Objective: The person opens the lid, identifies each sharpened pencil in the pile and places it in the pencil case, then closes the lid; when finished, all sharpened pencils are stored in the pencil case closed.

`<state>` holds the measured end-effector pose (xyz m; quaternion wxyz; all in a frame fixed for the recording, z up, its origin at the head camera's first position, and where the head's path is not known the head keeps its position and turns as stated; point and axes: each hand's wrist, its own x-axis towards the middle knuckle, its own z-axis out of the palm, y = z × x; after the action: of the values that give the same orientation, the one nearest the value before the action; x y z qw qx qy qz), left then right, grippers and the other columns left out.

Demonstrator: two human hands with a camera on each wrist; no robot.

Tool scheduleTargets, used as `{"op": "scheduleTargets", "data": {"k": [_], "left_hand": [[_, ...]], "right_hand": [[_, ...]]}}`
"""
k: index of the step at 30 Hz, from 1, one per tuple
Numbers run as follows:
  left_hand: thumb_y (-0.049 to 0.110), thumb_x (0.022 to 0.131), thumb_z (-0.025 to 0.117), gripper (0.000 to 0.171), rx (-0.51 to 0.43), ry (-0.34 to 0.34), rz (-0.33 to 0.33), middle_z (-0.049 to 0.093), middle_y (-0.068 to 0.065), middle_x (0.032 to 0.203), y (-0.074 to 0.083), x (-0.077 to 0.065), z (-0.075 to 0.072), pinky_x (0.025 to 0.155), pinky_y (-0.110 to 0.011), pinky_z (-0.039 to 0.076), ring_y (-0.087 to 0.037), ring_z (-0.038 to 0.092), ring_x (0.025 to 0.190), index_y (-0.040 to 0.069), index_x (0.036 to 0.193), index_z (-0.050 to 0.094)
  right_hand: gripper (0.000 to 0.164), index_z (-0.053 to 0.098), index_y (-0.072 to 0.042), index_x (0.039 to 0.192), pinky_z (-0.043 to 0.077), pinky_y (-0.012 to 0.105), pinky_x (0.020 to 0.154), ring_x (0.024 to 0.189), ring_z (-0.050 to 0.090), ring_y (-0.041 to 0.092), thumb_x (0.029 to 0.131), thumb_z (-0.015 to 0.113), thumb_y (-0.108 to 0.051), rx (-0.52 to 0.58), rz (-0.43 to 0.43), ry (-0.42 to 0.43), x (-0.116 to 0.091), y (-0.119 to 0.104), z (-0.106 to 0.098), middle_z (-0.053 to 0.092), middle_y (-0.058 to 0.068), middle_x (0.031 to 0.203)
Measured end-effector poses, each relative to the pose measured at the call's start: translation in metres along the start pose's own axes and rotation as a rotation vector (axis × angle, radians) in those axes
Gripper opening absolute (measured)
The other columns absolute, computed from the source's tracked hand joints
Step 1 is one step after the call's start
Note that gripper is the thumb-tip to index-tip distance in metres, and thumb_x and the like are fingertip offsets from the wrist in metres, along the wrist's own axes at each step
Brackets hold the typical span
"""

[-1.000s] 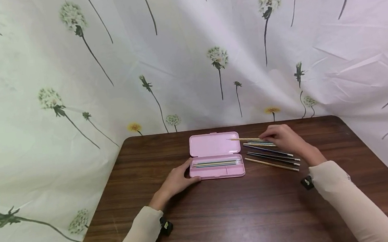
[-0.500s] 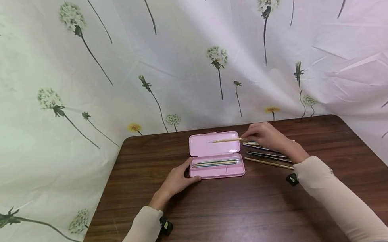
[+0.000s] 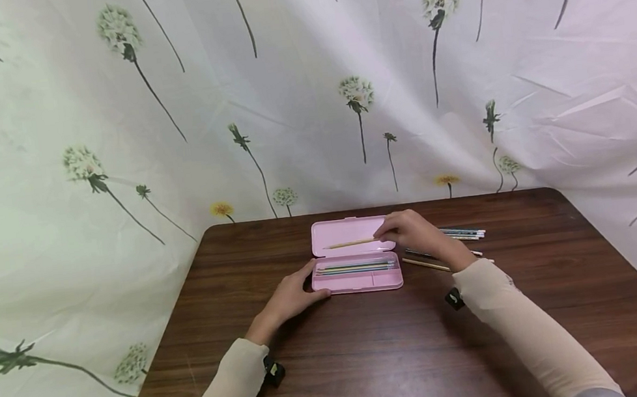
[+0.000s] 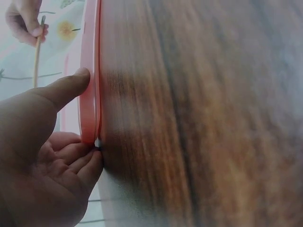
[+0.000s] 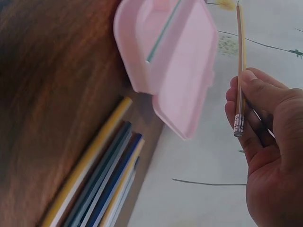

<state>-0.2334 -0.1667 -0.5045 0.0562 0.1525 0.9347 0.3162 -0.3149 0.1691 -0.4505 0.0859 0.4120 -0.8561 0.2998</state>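
Observation:
A pink pencil case lies on the table with its lid folded back. Several pencils lie side by side in its long rear compartment. My left hand grips the case's left end; in the left wrist view, the thumb presses the front wall and the fingers curl at the corner. Above the lid, my right hand pinches a yellow pencil near its eraser end, point toward the left. The right wrist view shows the metal ferrule below the fingers.
Several loose pencils lie right of the case, partly hidden in the head view by my right hand and forearm. The dark wood table ends at a white curtain printed with dandelions.
My right hand has moved left with the yellow pencil, from over the loose pencils to over the open lid, lowering slightly at the end. My left hand has stayed at the case.

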Motion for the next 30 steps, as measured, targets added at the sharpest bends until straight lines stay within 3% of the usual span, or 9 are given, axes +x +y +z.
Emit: {"op": "scheduleTargets", "data": {"k": [18,30], "left_hand": [[0.041,0.098,0.078,0.088,-0.021,0.002,-0.016,0.046,-0.019,0.166,0.001,-0.001,-0.001,0.120,-0.058,0.044,-0.039,0.050,0.150,0.009,0.167,0.035],[0.040,0.097,0.079,0.088,-0.001,0.004,-0.014,0.047,-0.019,0.165,-0.001,0.000,0.000,0.119,-0.058,0.045,-0.039,0.051,0.149,0.010,0.167,0.035]], "right_hand": [[0.014,0.086,-0.011,0.102,0.062,0.040,0.086,0.094,0.076,0.016,0.096,0.077,-0.002,-0.021,0.136,-0.077,-0.004,0.010,0.051,0.081,0.002,0.098],[0.012,0.085,-0.015,0.101,0.061,0.038,0.088,0.096,0.070,0.017,0.097,0.078,-0.006,-0.212,0.102,-0.135,-0.005,0.002,0.059,0.077,-0.001,0.100]]}}
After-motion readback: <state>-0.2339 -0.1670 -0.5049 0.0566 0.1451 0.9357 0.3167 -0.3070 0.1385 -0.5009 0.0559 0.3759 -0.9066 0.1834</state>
